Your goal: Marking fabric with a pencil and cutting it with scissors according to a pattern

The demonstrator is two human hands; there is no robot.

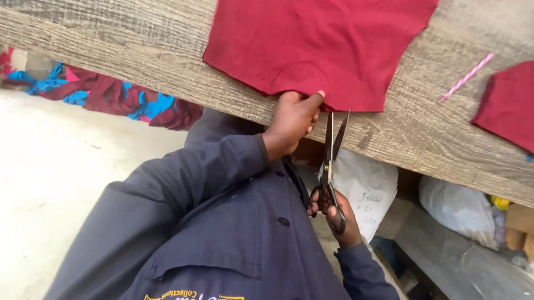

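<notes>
- Where the dark sleeve ends, the right hand grips the black scissors through the loops, blades parted just below the table edge.
- The left hand pinches the hem of the red fabric, thumb on top.
- The fabric lies flat on the wooden table, hem at its near edge.
- Farther right lie a pink striped straw and a red scrap, bare wood between them.
</notes>
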